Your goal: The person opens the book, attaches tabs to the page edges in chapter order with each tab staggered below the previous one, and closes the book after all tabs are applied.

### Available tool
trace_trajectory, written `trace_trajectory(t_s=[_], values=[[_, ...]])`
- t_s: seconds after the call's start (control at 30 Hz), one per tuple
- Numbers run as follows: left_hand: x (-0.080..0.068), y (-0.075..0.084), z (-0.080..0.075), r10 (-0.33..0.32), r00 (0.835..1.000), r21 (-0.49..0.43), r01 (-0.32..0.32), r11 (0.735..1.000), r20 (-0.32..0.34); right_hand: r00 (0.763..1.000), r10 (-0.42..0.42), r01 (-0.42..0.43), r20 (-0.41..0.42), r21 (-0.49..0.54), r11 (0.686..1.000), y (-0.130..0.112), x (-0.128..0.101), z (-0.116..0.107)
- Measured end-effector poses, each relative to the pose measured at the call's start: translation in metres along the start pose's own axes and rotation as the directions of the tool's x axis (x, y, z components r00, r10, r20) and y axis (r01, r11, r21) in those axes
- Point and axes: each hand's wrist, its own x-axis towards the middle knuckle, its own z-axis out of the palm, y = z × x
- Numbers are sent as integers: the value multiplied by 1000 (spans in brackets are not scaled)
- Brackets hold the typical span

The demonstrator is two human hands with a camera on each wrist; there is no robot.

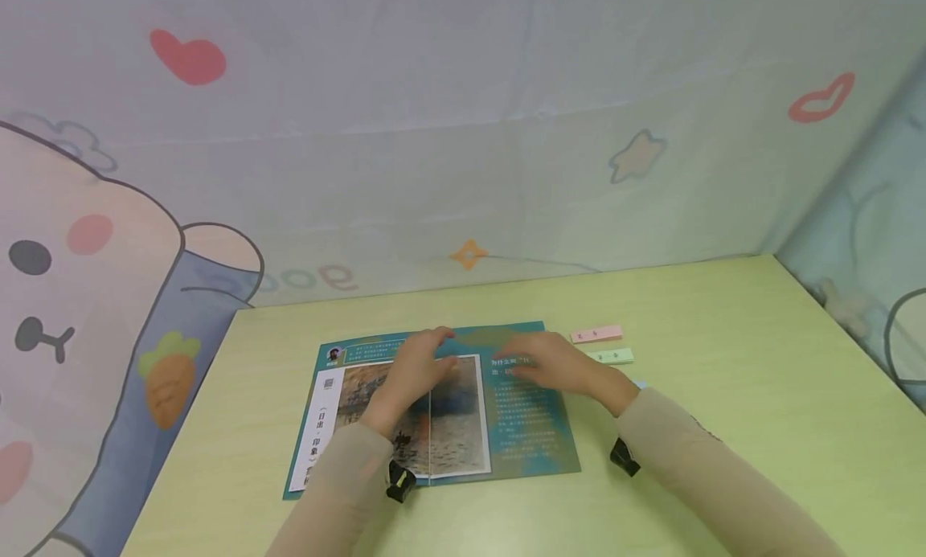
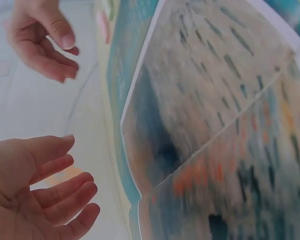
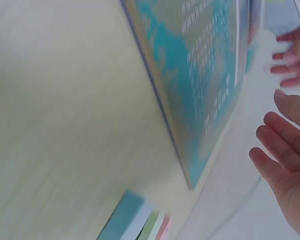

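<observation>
Both hands are hovering over the open booklet [image 1: 434,408], which is lying flat on the green bench [image 1: 723,396]. The left hand [image 1: 414,372] is hanging above the painting page, fingers relaxed and spread, gripping nothing; the left wrist view is showing its palm open. The right hand [image 1: 553,364] is sitting over the teal text page, fingers loosely extended, also released; whether its fingertips are touching the paper, I cannot tell. Just beyond the right hand, a pink strip [image 1: 596,333] and a green strip [image 1: 613,355] are lying on the bench near the booklet's far right corner.
</observation>
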Motion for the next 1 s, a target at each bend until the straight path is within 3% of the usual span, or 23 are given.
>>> trace_trajectory(t_s=[0.23, 0.47, 0.83, 1.0], values=[[7, 8, 9, 49, 998, -10, -49, 999, 49, 994, 65, -69, -84, -41, 997, 17, -16, -13], [11, 12, 20, 82, 994, -110, -73, 991, 78, 992, 104, -109, -78, -53, 993, 26, -30, -16], [17, 31, 39, 111, 992, -181, -99, 978, 56, 980, 165, -173, -113, -71, 982, 42, -52, -23], [23, 36, 47, 108, 992, -139, -99, 985, 60, 973, 192, -199, -129, -44, 979, 46, -60, -30]])
